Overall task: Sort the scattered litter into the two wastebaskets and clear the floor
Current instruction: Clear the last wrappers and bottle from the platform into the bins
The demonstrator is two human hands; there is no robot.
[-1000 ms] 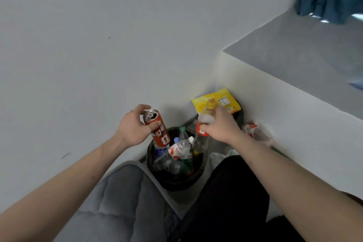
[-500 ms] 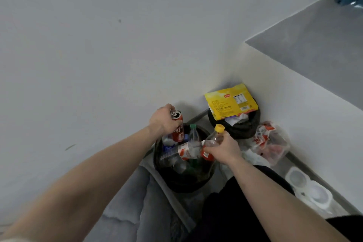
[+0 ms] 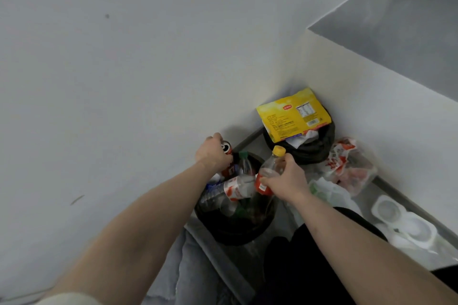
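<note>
Both hands had sunk toward the near wastebasket (image 3: pixel 238 233). The left hand (image 3: pixel 214 156) gripped the red can (image 3: pixel 226 150), the right hand (image 3: pixel 285 178) the yellow-capped bottle (image 3: pixel 269 168); best released low, among the bottles beneath.

I'm seeing a red can (image 3: pixel 226 156) standing upright over the near black wastebasket (image 3: pixel 238 230), which is holding clear bottles. A yellow-capped bottle (image 3: pixel 269 168) with a red label is tilting above its rim. A yellow packet (image 3: pixel 292 114) is lying across the far wastebasket (image 3: pixel 312 148). Wrappers (image 3: pixel 347 166) and white cups (image 3: pixel 406 223) are lying on the floor beside them.
</note>
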